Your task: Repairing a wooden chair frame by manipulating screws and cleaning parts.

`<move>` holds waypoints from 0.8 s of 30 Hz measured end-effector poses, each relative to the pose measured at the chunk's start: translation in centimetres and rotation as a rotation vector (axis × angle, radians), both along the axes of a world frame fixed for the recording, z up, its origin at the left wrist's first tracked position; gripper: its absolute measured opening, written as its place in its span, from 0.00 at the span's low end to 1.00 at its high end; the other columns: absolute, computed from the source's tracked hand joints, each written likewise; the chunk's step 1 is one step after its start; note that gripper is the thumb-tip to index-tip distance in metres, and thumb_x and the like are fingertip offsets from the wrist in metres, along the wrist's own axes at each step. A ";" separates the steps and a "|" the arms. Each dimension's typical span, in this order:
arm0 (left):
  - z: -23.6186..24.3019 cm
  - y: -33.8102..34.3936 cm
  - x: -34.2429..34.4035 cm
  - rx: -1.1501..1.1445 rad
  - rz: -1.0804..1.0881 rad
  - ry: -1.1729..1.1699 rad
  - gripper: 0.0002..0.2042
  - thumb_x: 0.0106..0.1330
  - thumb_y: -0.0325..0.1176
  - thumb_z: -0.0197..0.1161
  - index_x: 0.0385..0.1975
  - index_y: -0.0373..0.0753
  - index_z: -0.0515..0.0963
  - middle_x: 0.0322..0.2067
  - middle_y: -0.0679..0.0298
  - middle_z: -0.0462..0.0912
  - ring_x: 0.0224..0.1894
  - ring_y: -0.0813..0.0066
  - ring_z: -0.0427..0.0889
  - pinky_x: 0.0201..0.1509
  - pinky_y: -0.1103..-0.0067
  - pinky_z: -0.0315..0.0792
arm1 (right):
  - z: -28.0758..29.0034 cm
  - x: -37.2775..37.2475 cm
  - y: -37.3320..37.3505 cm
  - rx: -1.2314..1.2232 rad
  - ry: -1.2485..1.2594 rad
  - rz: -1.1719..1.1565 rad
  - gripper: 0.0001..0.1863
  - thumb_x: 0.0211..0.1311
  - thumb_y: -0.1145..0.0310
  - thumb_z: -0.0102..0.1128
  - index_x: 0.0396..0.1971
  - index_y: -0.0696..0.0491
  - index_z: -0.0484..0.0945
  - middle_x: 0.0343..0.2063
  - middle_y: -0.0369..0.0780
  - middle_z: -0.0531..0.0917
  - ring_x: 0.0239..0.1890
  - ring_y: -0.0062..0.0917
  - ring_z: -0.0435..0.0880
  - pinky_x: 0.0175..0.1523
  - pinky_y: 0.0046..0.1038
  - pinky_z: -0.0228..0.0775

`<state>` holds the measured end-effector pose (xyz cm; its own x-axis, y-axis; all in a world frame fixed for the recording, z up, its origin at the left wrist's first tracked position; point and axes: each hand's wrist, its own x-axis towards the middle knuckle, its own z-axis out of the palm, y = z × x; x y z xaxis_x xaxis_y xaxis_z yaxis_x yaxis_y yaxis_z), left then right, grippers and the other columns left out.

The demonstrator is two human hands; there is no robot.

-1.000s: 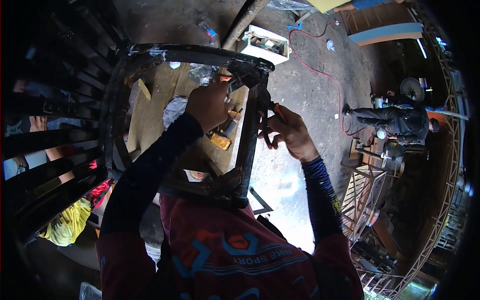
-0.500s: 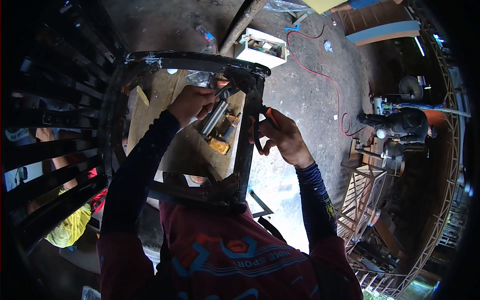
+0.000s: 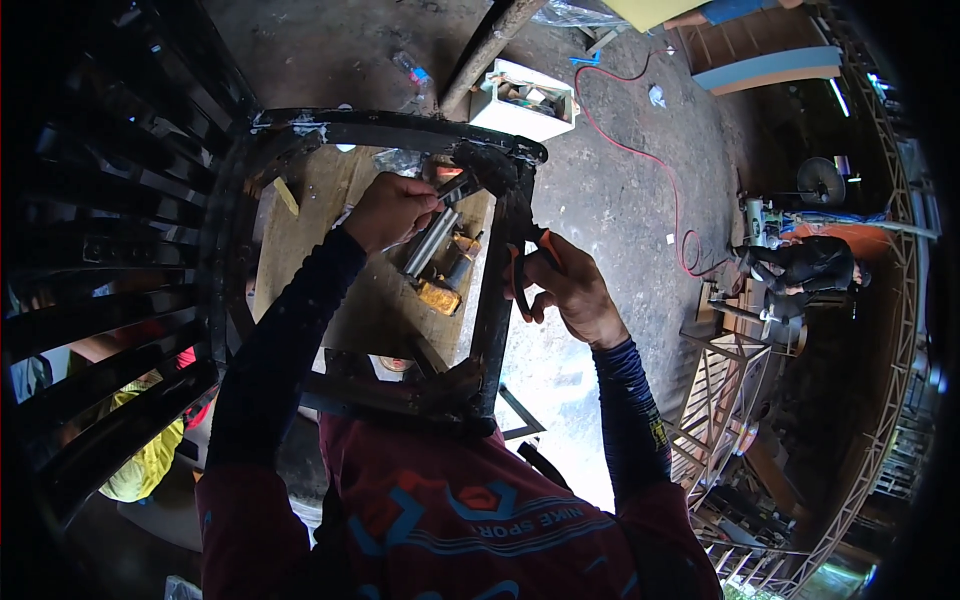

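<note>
Your left hand (image 3: 390,212) is closed in a pinch, its fingertips gripping the near end of a short, flat, dark grey strip (image 3: 459,188) that reaches toward the upper right corner of a glossy black chair-like frame (image 3: 490,330). Your right hand (image 3: 572,292) is wrapped around a hand tool with orange-and-black looped handles (image 3: 545,245); the tool stands at the outer side of the frame's right rail, just below that same corner, and its working end is too dark to make out against the black. The frame lies in front of your torso, its squarish opening beneath your left forearm, with a row of long black slats (image 3: 120,275) spreading off to your left. Through the opening you can see a pale brown wooden board (image 3: 370,300), which carries a straight silver metal bar (image 3: 430,243), a yellow-and-black blocky object (image 3: 438,297) just beside it and a crumpled clear plastic piece (image 3: 397,162) near the far rail. Beyond the corner, a white rectangular box (image 3: 505,117) filled with odds and ends sits on the grey concrete floor (image 3: 620,200), where a thin red hose (image 3: 665,165) curves toward a dark-clothed person (image 3: 810,265) at the far right.
</note>
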<state>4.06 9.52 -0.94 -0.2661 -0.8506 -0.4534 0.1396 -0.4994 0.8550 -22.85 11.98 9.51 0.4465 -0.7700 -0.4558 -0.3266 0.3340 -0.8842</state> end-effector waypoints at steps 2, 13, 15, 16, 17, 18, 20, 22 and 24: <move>-1.2 -0.3 0.0 -0.129 0.018 -0.036 0.07 0.68 0.27 0.61 0.37 0.29 0.82 0.23 0.61 0.82 0.22 0.76 0.78 0.26 0.79 0.71 | 0.1 0.1 -0.1 0.006 0.000 0.007 0.13 0.70 0.70 0.50 0.49 0.62 0.70 0.33 0.44 0.84 0.36 0.28 0.88 0.25 0.20 0.78; -1.1 1.3 -2.4 -0.869 0.170 -0.811 0.04 0.59 0.23 0.60 0.32 0.33 0.81 0.27 0.49 0.81 0.31 0.49 0.81 0.36 0.63 0.74 | -0.4 0.4 0.2 0.017 -0.002 -0.064 0.11 0.70 0.71 0.50 0.47 0.61 0.70 0.31 0.42 0.84 0.31 0.24 0.87 0.23 0.19 0.75; -1.8 1.2 -2.3 -0.981 0.121 -0.883 0.04 0.62 0.22 0.59 0.33 0.32 0.80 0.21 0.54 0.80 0.24 0.57 0.81 0.29 0.67 0.71 | -0.2 0.4 0.0 0.024 0.016 -0.023 0.11 0.70 0.72 0.50 0.47 0.60 0.70 0.30 0.42 0.84 0.28 0.22 0.85 0.22 0.18 0.73; -2.0 0.8 -2.0 -0.980 0.123 -0.887 0.04 0.62 0.22 0.59 0.33 0.32 0.80 0.21 0.54 0.80 0.24 0.57 0.81 0.29 0.67 0.71 | -0.2 0.5 0.0 0.024 0.014 -0.019 0.11 0.70 0.72 0.50 0.47 0.60 0.70 0.30 0.42 0.84 0.28 0.22 0.85 0.22 0.18 0.73; -2.3 0.3 -1.6 -0.615 0.125 -0.504 0.04 0.64 0.23 0.59 0.32 0.33 0.81 0.19 0.58 0.78 0.23 0.65 0.79 0.26 0.71 0.70 | -0.2 0.6 -0.1 0.014 0.012 -0.009 0.11 0.69 0.72 0.50 0.47 0.60 0.71 0.30 0.42 0.84 0.27 0.21 0.84 0.22 0.18 0.72; -2.5 -0.1 -1.4 -0.249 0.122 -0.122 0.05 0.66 0.23 0.59 0.31 0.33 0.81 0.17 0.63 0.76 0.21 0.74 0.77 0.24 0.75 0.68 | -0.2 0.7 0.0 0.004 0.009 0.001 0.11 0.69 0.72 0.51 0.47 0.59 0.71 0.30 0.41 0.84 0.26 0.21 0.84 0.21 0.18 0.71; -2.3 -0.9 -1.1 -0.286 0.097 -0.190 0.05 0.68 0.24 0.58 0.34 0.33 0.81 0.18 0.65 0.75 0.21 0.79 0.75 0.22 0.78 0.65 | -0.4 0.8 -0.1 -0.006 0.018 0.004 0.10 0.69 0.72 0.50 0.47 0.59 0.71 0.30 0.41 0.84 0.26 0.20 0.83 0.21 0.18 0.71; -1.7 -1.0 -1.1 -0.321 0.068 -0.253 0.05 0.69 0.24 0.58 0.37 0.32 0.81 0.20 0.67 0.75 0.21 0.83 0.72 0.21 0.82 0.62 | -0.4 0.6 -0.1 -0.016 0.030 0.003 0.09 0.70 0.72 0.50 0.46 0.59 0.71 0.30 0.41 0.84 0.26 0.20 0.83 0.22 0.18 0.71; -0.6 -0.7 -1.4 -0.054 0.134 0.092 0.13 0.68 0.25 0.59 0.51 0.32 0.77 0.31 0.59 0.84 0.30 0.72 0.84 0.37 0.74 0.78 | -0.5 0.1 -0.2 0.006 0.021 0.032 0.11 0.71 0.70 0.51 0.47 0.60 0.71 0.34 0.44 0.85 0.33 0.26 0.88 0.19 0.17 0.72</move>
